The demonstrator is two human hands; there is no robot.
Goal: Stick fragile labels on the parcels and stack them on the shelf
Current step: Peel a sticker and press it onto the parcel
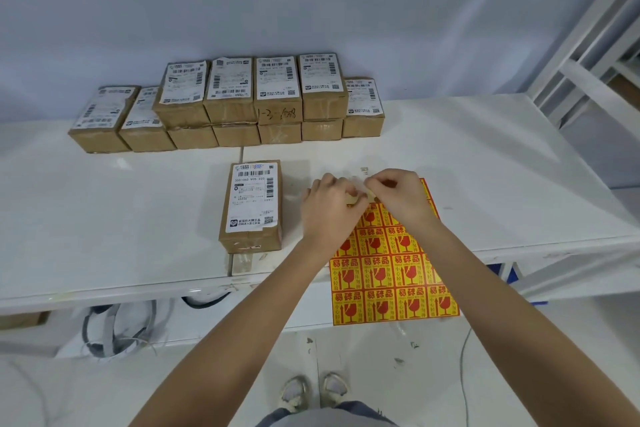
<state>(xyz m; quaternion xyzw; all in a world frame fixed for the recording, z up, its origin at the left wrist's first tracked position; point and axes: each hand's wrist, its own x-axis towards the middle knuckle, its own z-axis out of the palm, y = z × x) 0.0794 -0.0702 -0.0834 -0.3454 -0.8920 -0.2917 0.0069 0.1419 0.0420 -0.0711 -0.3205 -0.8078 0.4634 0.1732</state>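
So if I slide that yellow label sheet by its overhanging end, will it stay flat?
Probably not. The label sheet looks thin and hangs past the table edge, so it should flex. Both hands pin its far end; pulling may buckle it.

Bright even light, soft shadows, wide-angle bending at edges

Near parcel (252, 205): brown cardboard box, white shipping label on top, lying flat on the white table, left of the label sheet.
Label sheet (388, 270): yellow grid of red fragile stickers showing a broken glass and arrows; its near edge overhangs the table, its far end is hidden by the hands.
Far parcels (242, 104): a row of similar labelled boxes along the wall, the middle ones stacked two high, single boxes at both ends.
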